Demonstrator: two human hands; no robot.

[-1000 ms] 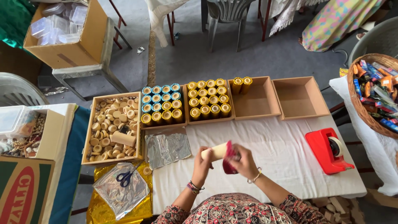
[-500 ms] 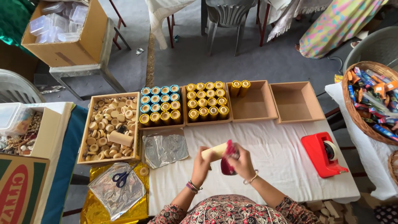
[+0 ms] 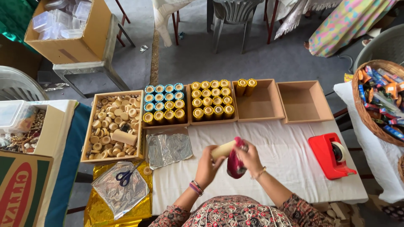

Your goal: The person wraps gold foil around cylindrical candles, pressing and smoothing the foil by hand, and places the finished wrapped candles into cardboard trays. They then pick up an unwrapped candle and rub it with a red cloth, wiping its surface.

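Observation:
My left hand (image 3: 207,163) grips a plain cardboard tube (image 3: 223,149) above the white-covered table (image 3: 277,159). My right hand (image 3: 250,159) holds a piece of dark pink foil (image 3: 235,163) against the tube's right end. Both hands are close together near the table's front middle. Behind them stand trays of wrapped tubes: one with blue and gold tubes (image 3: 164,104), one with gold tubes (image 3: 211,101).
A box of bare wooden rings and tubes (image 3: 112,125) sits left, silver foil sheets (image 3: 168,148) beside it. Two mostly empty cardboard trays (image 3: 305,101) stand back right. A red tape dispenser (image 3: 330,154) lies right. Scissors (image 3: 126,176) rest on foil at left. A basket (image 3: 381,98) is far right.
My hands have stayed over the same part of the table, turning the tube and pink foil slightly. The view has drifted a little.

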